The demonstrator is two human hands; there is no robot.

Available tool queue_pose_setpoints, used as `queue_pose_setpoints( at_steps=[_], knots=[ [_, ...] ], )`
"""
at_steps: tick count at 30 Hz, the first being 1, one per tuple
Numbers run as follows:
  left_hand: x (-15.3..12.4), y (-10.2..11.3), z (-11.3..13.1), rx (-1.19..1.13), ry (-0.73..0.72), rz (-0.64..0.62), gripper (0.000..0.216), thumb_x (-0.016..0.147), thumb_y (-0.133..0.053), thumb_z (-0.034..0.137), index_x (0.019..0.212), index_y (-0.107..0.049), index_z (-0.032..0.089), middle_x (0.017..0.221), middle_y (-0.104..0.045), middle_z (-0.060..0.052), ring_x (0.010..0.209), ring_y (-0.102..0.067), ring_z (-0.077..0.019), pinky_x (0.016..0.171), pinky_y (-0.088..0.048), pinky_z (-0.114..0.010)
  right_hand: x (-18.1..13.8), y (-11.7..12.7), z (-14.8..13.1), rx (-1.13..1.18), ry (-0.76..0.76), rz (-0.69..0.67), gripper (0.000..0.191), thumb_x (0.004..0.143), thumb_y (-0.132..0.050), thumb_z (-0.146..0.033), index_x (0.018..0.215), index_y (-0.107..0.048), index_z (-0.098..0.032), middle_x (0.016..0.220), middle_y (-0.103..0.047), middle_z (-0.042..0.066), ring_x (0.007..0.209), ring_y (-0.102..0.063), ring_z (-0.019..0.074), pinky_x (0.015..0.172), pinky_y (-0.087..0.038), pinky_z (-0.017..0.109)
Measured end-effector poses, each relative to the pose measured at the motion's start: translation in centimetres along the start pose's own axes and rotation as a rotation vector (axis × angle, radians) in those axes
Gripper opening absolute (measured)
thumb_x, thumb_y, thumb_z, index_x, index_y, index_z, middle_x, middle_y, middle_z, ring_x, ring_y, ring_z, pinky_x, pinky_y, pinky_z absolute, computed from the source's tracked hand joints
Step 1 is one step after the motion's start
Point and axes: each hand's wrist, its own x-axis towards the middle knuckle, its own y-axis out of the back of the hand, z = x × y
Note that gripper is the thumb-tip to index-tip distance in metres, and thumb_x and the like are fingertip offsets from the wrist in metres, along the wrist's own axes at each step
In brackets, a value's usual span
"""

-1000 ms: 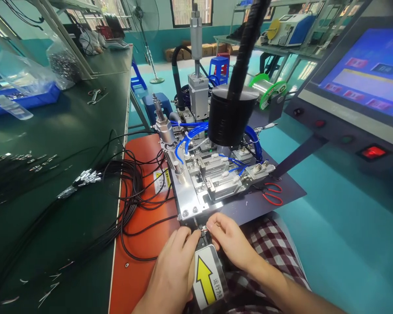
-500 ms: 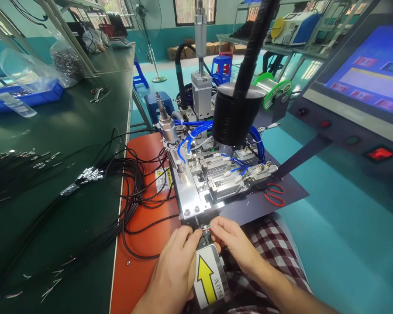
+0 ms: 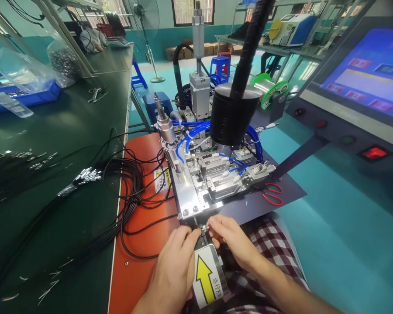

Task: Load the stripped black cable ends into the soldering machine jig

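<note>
Connector [image 3: 205,228] between left hand [image 3: 178,257] and right hand [image 3: 229,235], near plate [image 3: 187,197] edge.

My lap, to the right of the yellow-arrow sign [image 3: 207,274], wears checked cloth [image 3: 268,240] in deep maroon and white squares; more of that check shows at the sign's lower right. My forearms [image 3: 281,285], left fingers [image 3: 183,234] and right fingers [image 3: 221,224] are bare, tapering smoothly, each thumb rounded at its tip.

The left grip [image 3: 178,258] and right grip [image 3: 231,237] nearly meet, fingers bent, right thumb and forefinger pinching.
</note>
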Motion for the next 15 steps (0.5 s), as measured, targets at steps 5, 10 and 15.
queue_pose_setpoints(
  at_steps=[5, 10, 15],
  knots=[
    [0.1, 0.0, 0.0, 0.029, -0.018, 0.005, 0.038, 0.086, -0.034, 0.007, 0.114, -0.057, 0.017, 0.093, -0.057, -0.009, 0.082, -0.058, -0.0215, 0.067, -0.054, -0.033, 0.1, -0.7, 0.3, -0.023, 0.036, 0.085, 0.044, 0.072, -0.064, -0.061, 0.066, -0.050, -0.019, 0.047, -0.044, -0.008, 0.046, -0.038, 0.0099, 0.049, -0.029, 0.025],
    [0.4, 0.8, 0.3, 0.097, -0.041, -0.063, 0.038, 0.085, -0.037, 0.007, 0.116, -0.057, 0.013, 0.095, -0.060, -0.012, 0.080, -0.059, -0.0227, 0.066, -0.056, -0.035, -0.2, -1.5, 0.8, 0.019, 0.031, 0.142, 0.045, 0.073, -0.061, -0.063, 0.065, -0.046, -0.021, 0.051, -0.041, -0.008, 0.047, -0.036, 0.0099, 0.048, -0.028, 0.025],
    [0.7, 1.1, 1.0, 0.172, -0.042, -0.110, 0.040, 0.082, -0.036, 0.004, 0.114, -0.059, 0.011, 0.092, -0.062, -0.012, 0.076, -0.060, -0.0238, 0.065, -0.057, -0.039, -0.1, -1.3, 0.9, 0.074, -0.049, 0.085, 0.043, 0.078, -0.058, -0.059, 0.064, -0.043, -0.021, 0.049, -0.035, -0.010, 0.045, -0.028, 0.0079, 0.046, -0.024, 0.023]
  ],
)
